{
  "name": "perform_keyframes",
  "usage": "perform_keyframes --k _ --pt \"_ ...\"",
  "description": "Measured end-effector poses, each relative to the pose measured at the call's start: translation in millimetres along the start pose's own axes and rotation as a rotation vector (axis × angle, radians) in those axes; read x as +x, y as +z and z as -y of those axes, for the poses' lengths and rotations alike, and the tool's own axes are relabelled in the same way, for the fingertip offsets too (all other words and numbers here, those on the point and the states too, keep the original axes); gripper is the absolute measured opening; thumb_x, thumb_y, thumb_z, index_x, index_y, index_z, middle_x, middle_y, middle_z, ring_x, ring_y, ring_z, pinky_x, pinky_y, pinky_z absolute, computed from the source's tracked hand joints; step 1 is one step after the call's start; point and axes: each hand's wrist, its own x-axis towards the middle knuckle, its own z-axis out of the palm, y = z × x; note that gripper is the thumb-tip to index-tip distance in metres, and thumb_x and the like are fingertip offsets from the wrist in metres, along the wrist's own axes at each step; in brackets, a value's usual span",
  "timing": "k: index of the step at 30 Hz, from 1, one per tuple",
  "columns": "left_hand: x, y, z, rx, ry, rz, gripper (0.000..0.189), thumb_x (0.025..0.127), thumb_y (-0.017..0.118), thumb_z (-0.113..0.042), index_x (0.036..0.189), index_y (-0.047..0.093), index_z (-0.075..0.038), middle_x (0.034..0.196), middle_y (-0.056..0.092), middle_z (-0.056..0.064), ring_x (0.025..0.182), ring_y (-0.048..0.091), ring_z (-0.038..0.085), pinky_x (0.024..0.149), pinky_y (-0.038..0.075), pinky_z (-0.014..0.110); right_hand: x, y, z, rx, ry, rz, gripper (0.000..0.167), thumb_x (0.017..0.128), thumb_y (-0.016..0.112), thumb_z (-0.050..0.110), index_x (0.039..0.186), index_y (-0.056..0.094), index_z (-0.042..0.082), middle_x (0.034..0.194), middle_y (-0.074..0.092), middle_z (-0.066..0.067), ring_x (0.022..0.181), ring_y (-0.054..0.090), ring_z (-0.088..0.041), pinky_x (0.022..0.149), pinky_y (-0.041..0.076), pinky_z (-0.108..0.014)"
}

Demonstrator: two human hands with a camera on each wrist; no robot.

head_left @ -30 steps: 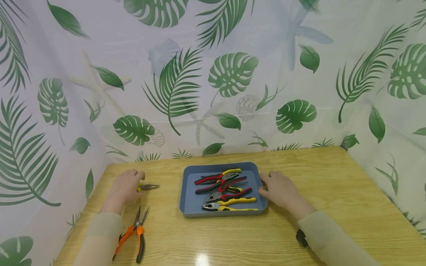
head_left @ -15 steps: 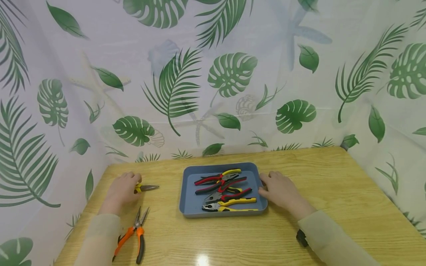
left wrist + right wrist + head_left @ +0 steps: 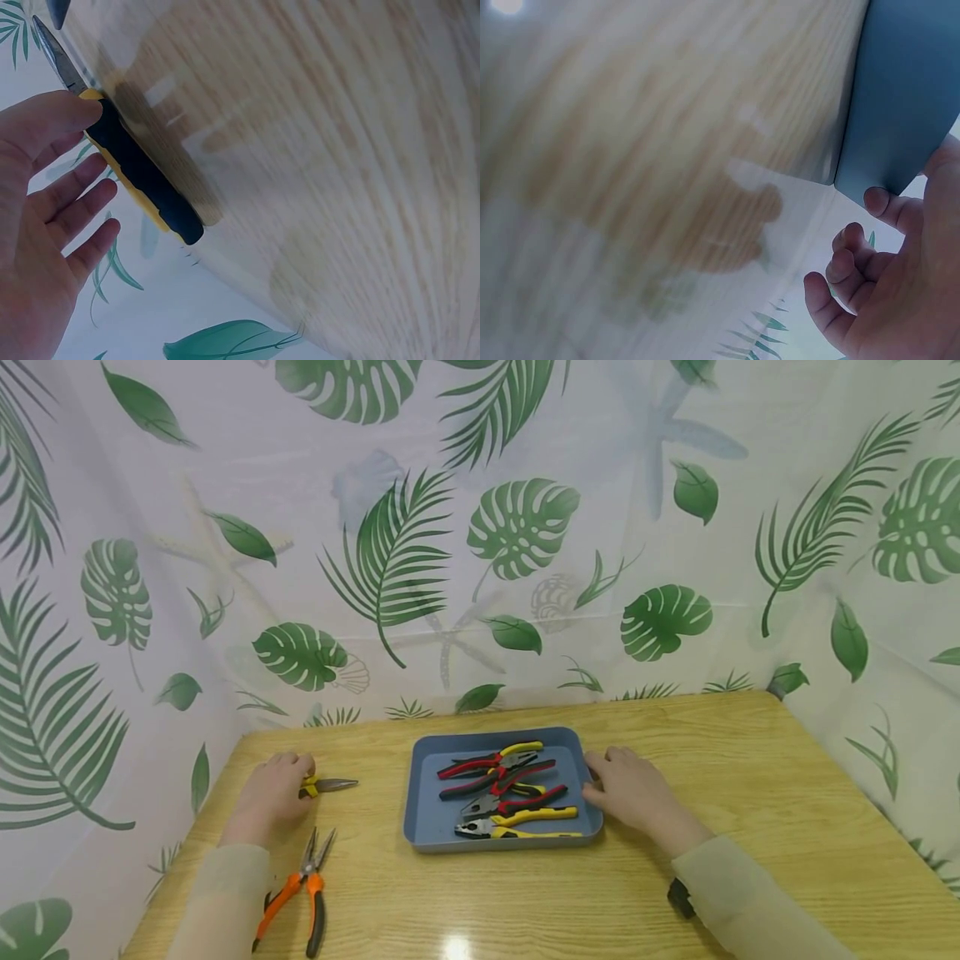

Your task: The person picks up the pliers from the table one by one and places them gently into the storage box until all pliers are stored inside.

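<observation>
In the head view my left hand [image 3: 273, 793] is at the table's left side, on long-nose pliers [image 3: 334, 784] with their metal tip pointing right. The left wrist view shows the thumb pressed on the black-and-yellow handle [image 3: 142, 169], the index finger mostly hidden behind it, the other fingers apart from it. My right hand [image 3: 633, 789] grips the right end of a blue-grey tray [image 3: 431, 789]. An index fingertip touches its outer wall [image 3: 896, 97] in the right wrist view; the thumb is largely hidden at the rim.
Several pliers with red-black and yellow-black handles, such as the yellow pair [image 3: 536, 816], lie crosswise in the tray. Orange-handled long-nose pliers [image 3: 309, 872] lie spread near my left forearm. A leaf-printed cloth [image 3: 480, 568] hangs behind the wooden table [image 3: 465, 893].
My left hand has shifted slightly left, and more of the yellow handle shows beside its fingers. The pliers' tip has barely moved. My right hand and the tray keep their places.
</observation>
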Motion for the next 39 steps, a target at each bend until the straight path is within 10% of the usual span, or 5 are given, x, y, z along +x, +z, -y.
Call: perform_keyframes --k 39 --pt "8.1 9.7 4.2 0.037 -0.009 0.042 0.029 0.082 0.077 -0.004 0.103 0.057 -0.007 0.103 0.061 0.018 0.098 0.057 0.038 0.09 0.048 0.06 -1.6 -2.8 1.8 0.004 -0.022 -0.014 0.016 0.094 0.066 0.028 0.09 0.056 0.016 0.081 0.052 -0.004 0.073 0.045 -0.021 0.063 0.038 -0.034"
